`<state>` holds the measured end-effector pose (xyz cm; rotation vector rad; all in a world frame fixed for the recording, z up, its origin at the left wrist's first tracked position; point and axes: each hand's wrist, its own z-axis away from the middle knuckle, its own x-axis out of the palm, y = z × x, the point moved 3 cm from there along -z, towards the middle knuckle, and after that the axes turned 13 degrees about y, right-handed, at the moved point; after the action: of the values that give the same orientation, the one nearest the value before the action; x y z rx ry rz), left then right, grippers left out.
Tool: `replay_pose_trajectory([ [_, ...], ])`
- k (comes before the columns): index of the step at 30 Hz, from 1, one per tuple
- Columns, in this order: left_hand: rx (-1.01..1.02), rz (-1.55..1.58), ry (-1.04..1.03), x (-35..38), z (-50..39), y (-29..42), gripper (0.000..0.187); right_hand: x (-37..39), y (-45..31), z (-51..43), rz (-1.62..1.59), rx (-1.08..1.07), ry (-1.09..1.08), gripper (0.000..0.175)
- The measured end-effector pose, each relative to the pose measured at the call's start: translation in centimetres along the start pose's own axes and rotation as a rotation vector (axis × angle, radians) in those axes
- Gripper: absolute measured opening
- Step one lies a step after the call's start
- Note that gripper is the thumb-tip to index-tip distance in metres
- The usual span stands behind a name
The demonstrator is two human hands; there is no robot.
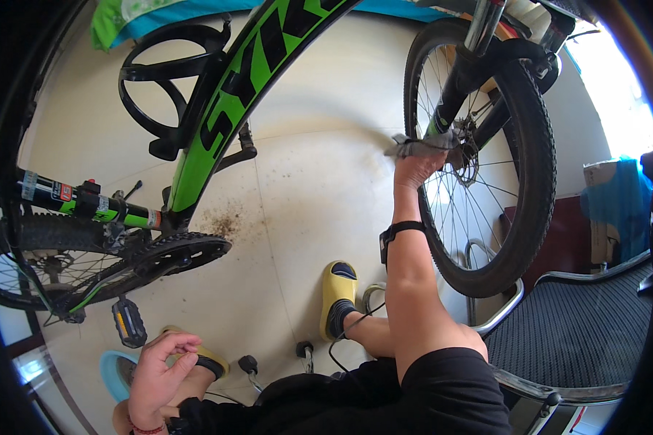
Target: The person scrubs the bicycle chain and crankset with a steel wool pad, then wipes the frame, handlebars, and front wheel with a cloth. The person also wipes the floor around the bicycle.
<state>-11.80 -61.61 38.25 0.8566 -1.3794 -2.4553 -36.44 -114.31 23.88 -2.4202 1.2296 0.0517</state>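
Observation:
My right hand (420,167) reaches out to the front fork and presses a grey cloth (422,145) around the lower part of a fork leg (450,100), close to the hub and brake disc (468,163). The cloth covers most of the fingers. My left hand (160,363) is held over my lap side, empty, with loosely curled fingers and the thumb apart. Just above it hangs a black bicycle pedal (129,322) with an orange reflector. The green and black bicycle frame (209,130) bears large lettering. The front wheel (544,179) stands to the right.
The chainring (182,255) and rear wheel (43,231) are at left. Brown dirt (226,223) lies scattered on the pale tiled floor (305,212). A light-blue basin (114,370) sits by my left hand. A black mesh chair (571,331) and a box (601,217) stand at right.

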Motion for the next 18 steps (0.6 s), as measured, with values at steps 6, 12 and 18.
replay_pose_trajectory([
  [6,0.043,-0.047,0.004,-0.1,0.5,0.1,0.024,-1.0,0.9,1.6,0.240,-0.119,-0.050,0.060],
  [12,0.131,-0.102,0.030,-0.6,1.4,0.3,0.025,-2.7,0.0,0.9,0.312,-0.044,-0.117,0.058],
  [18,0.180,-0.109,0.001,-0.6,2.7,0.7,0.025,-5.5,-1.5,1.6,0.381,0.289,-0.135,0.040],
])
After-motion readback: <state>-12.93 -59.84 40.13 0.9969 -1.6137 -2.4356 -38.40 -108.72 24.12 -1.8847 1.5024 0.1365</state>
